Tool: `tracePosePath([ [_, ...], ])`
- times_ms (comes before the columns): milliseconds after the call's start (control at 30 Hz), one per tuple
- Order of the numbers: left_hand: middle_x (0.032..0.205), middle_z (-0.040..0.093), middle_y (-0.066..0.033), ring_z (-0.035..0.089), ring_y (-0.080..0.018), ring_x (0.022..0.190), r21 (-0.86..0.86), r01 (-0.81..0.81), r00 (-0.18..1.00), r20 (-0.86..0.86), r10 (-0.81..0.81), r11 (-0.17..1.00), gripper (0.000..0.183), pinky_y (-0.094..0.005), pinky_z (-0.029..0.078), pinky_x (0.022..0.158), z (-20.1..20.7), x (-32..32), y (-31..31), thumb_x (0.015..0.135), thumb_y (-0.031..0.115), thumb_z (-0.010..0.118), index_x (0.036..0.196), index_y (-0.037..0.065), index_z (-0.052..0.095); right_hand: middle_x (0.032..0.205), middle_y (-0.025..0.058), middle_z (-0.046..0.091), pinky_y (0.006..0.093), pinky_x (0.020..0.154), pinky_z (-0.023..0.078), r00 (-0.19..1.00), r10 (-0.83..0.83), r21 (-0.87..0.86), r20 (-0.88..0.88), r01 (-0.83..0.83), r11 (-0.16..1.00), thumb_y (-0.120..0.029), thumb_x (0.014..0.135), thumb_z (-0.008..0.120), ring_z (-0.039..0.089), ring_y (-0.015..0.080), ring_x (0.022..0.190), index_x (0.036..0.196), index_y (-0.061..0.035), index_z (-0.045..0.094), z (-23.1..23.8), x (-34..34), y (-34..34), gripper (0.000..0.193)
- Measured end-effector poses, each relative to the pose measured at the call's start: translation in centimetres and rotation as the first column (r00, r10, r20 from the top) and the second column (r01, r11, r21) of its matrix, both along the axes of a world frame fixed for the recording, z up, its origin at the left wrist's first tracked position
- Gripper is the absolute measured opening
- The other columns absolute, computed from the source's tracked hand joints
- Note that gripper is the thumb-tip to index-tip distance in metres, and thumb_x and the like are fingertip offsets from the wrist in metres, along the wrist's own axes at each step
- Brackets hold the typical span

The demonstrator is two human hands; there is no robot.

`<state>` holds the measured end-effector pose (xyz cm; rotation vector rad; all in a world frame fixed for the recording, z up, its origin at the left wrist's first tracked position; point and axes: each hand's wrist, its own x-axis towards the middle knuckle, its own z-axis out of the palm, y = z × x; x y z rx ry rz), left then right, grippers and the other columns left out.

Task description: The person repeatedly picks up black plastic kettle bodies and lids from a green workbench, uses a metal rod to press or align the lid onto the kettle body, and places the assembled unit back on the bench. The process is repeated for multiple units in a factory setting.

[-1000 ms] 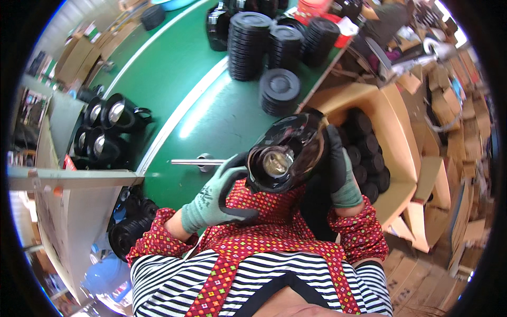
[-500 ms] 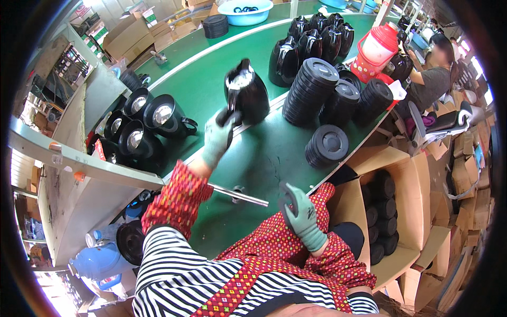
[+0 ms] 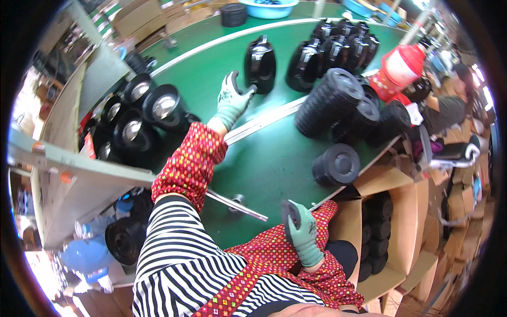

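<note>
Left hand point(image 3: 231, 100) open beside black kettle point(image 3: 260, 63); right hand point(image 3: 302, 230) grips dark disc point(image 3: 290, 213); lid stacks point(image 3: 338, 95) nr.

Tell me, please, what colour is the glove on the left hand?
Pale green with a grey palm; the left hand shows best in the head view, beside the black kettle.

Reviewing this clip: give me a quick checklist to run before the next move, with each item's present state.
1. Left hand off the black kettle body: not ok, its fingers touch the lower side.
2. Kettle body upright on the green belt: ok.
3. Kettle body apart from the group of black kettles behind: ok, a gap of belt shows.
4. Right hand holds something: ok, a dark flat piece; what it is, cannot tell.
5. Short stack of black discs on the table edge: ok, standing level.
6. Kettle's lid fitted: cannot tell.
</note>
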<state>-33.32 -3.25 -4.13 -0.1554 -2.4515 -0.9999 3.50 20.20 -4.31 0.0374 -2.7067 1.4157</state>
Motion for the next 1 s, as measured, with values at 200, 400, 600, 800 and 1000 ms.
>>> tracePosePath([
  [200,0.161,0.037,-0.0251,0.061,-0.0419,0.129,-0.291,-0.31,0.941,-0.229,0.249,0.905,0.092,-0.0457,0.058,0.096,3.9,11.4,-12.8,0.085,0.037,0.083,0.158,0.007,0.036,0.114,0.019,0.075,0.039,0.092,0.056,0.999,0.018,0.003,-0.035,-0.018,1.0,-0.013,0.097,0.066,0.073,0.0348,0.105,0.121,0.0013,0.071,0.6,-0.3,-1.0,0.029],
  [400,0.143,0.061,-0.0195,0.071,-0.0418,0.105,-0.313,-0.358,0.934,-0.094,0.346,0.88,0.039,-0.0483,0.059,0.085,4.0,12.1,-18.4,0.086,0.031,0.082,0.111,0.007,0.064,0.118,0.019,0.073,0.0421,0.093,0.056,0.998,0.035,0.0,-0.046,-0.035,0.999,-0.018,0.095,0.069,0.071,0.0358,0.105,0.127,0.0003,0.068,0.2,-0.2,-1.1,0.037],
  [600,0.14,0.065,-0.0179,0.073,-0.0374,0.089,-0.21,0.06,0.988,-0.128,-0.088,0.976,0.034,-0.0424,0.059,0.075,8.6,19.6,-11.5,0.076,0.014,0.084,0.105,0.008,0.067,0.152,0.0188,0.054,0.0321,0.091,0.054,0.998,-0.051,-0.327,-0.023,0.04,0.944,-0.029,0.099,0.075,0.064,0.0196,0.112,0.158,-0.0026,0.045,6.5,-1.6,-2.8,0.072],
  [800,0.144,0.063,-0.0195,0.076,-0.0335,0.083,-0.238,0.521,0.831,-0.078,-0.551,0.82,0.038,-0.0384,0.061,0.07,15.1,28.9,-2.8,0.074,0.01,0.087,0.108,0.006,0.07,0.151,0.0179,0.053,0.0306,0.096,0.053,0.988,-0.049,-0.609,0.144,0.128,0.783,-0.05,0.094,0.078,0.064,0.0205,0.118,0.162,0.0012,0.033,12.6,-4.8,-3.3,0.096],
  [1000,0.15,0.056,-0.0285,0.078,-0.0281,0.092,-0.03,0.807,0.574,-0.195,-0.795,0.59,0.053,-0.034,0.062,0.076,15.9,33.4,-0.1,0.082,0.002,0.081,0.132,-0.001,0.062,0.127,0.0103,0.071,0.0331,0.096,0.059,0.975,0.113,-0.862,0.194,0.114,0.493,-0.026,0.109,0.062,0.071,0.0169,0.113,0.138,0.0045,0.06,15.1,2.2,1.7,0.042],
])
